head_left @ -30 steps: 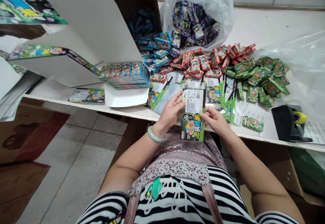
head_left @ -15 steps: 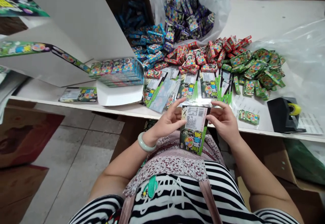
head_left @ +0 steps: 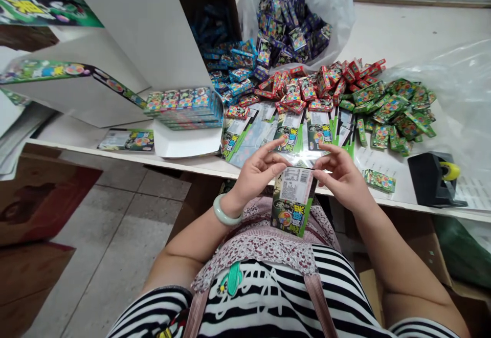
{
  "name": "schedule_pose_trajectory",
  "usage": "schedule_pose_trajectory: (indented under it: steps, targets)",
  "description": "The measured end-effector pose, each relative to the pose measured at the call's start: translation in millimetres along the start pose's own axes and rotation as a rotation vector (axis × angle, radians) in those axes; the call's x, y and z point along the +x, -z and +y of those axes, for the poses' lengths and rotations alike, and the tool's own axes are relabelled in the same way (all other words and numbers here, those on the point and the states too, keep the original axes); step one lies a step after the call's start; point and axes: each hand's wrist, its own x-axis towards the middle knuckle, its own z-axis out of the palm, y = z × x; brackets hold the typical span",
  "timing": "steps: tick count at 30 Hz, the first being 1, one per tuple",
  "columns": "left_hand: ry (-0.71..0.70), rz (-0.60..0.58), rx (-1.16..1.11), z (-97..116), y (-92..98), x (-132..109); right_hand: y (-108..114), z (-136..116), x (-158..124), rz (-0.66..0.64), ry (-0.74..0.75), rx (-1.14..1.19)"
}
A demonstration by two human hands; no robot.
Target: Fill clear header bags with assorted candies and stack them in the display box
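Head view: the left hand (head_left: 255,174) and right hand (head_left: 345,179) each pinch a top corner of the green-and-black pouch (head_left: 293,200) between thumb and fingertips. The pouch therefore hangs upright with its barcode label facing up, just off the table edge (head_left: 192,161) and above the lap. More flat pouches (head_left: 291,133) lie fanned along the near edge, with red boxes (head_left: 307,87), green boxes (head_left: 395,108) and blue boxes (head_left: 233,72) heaped by colour behind them, apparently kept within arm's reach; a tape dispenser (head_left: 429,179) stands to the right.

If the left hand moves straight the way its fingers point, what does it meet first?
Probably the right hand, just across the top of the packet both hands hold; the left hand points toward it.
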Motion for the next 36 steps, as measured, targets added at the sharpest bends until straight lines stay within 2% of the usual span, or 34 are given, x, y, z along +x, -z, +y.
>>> schedule_pose_trajectory:
  steps: [6, 8, 13, 15, 18, 22, 25, 30, 34, 36]
  targets:
    - [-0.050, -0.019, 0.015, 2, 3.1, -1, -4, -6, 1, -0.060, 0.229, -0.274]
    - [-0.019, -0.012, 0.005, 4, 1.2, 1, -5, -11, 4, -0.080, 0.200, -0.251]
    - [0.051, 0.022, 0.041, 7, -0.8, 11, -5, -18, 21, -0.137, -0.037, -0.050]
    - [0.034, -0.006, 0.044, 7, 2.5, 12, -5, -20, 24, -0.170, -0.042, -0.074]
    - [-0.023, -0.096, 0.044, 6, 11.6, 9, -5, -22, 20, -0.184, 0.037, -0.175]
    - [-0.054, -0.184, 0.039, -1, 21.5, 2, -7, -18, 6, -0.160, 0.259, -0.311]
    - [-0.021, -0.168, 0.044, -8, 21.3, 0, -10, -9, 1, -0.111, 0.357, -0.409]
    - [-0.051, -0.133, 0.088, -11, 16.7, 3, -19, 6, 2, 0.016, 0.355, -0.379]
    - [-0.064, -0.148, 0.153, -10, 14.7, 6, -31, 14, -2, 0.085, 0.283, -0.199]
    - [-0.042, -0.125, 0.170, -14, 13.6, 8, -31, 19, -1, 0.078, 0.218, -0.105]
